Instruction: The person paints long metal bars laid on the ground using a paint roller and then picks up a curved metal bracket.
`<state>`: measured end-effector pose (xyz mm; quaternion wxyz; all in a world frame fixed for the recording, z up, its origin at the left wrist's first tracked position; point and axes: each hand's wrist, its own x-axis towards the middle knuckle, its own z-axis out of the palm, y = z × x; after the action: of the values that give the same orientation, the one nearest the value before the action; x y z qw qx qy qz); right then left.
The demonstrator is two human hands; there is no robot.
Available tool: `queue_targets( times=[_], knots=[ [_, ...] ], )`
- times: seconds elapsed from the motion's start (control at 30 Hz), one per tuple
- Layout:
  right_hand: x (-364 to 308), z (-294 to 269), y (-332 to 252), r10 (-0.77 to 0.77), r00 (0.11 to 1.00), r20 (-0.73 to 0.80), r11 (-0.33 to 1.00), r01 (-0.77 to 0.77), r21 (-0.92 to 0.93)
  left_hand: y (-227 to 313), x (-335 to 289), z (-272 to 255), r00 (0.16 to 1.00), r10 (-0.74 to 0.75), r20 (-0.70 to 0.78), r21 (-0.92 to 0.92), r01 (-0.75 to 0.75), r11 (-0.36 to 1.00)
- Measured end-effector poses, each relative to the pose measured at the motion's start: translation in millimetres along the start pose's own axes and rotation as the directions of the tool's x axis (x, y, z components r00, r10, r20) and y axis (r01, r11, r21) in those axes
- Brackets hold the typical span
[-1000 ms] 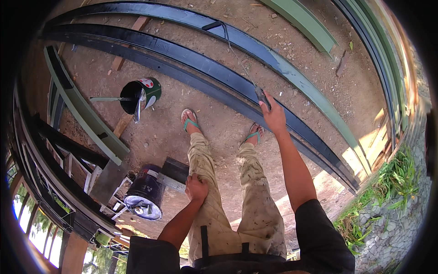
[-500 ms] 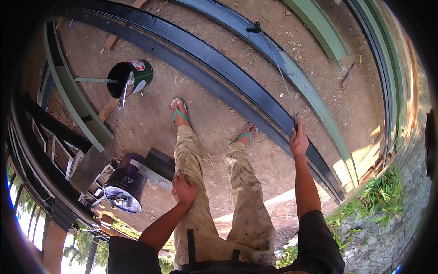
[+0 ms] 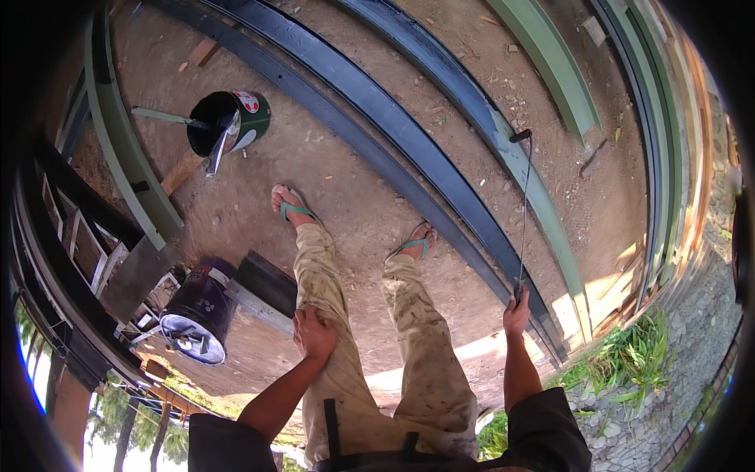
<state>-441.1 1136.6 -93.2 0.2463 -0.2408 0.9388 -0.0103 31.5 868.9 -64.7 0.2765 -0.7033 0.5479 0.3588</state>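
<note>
My right hand point(image 3: 516, 313) is closed around the handle of a small paint roller point(image 3: 524, 206) with a long thin wire frame. Its black roller head is at the far end, against a long steel beam point(image 3: 503, 134). That beam is coated black on its far stretch and pale green on its near stretch. Under the roller's frame run darker beams point(image 3: 377, 110), lying between my right foot and the part-green beam. My left hand point(image 3: 314, 334) rests on my left thigh, fingers bent loosely over the trousers and holding nothing.
A dark green paint bucket point(image 3: 255, 130) with a stick and a flap in it stands front left. A dark bucket point(image 3: 206, 293) and a short black steel piece point(image 3: 271, 287) are left of my leg. Green beams point(image 3: 543, 55) lie far right; plants point(image 3: 633, 358) grow near right.
The roller head has come nearer and to the right along the part-green beam, from its black stretch to the green one. My right hand has drawn back slightly; the left stays on my thigh.
</note>
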Motion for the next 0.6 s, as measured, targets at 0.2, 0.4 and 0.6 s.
queue_targets(
  times=[0.2,0.4,0.6],
  knots=[
    [84.1,41.6,-123.8,-0.175,0.984,-0.04,0.983,0.173,-0.059,-9.5,14.7,-27.9,0.999,-0.028,0.046,-0.058,0.03,0.998],
    [208.8,79.2,-427.3,-0.208,0.977,0.041,0.977,0.209,-0.043,-19.3,34.1,-61.5,0.998,-0.012,0.059,-0.093,0.017,0.995],
    [217.6,64.7,-523.3,-0.263,0.965,0.013,0.958,0.263,-0.113,-38.5,52.7,-95.2,0.995,-0.008,0.104,-0.176,0.027,0.984]
  ],
)
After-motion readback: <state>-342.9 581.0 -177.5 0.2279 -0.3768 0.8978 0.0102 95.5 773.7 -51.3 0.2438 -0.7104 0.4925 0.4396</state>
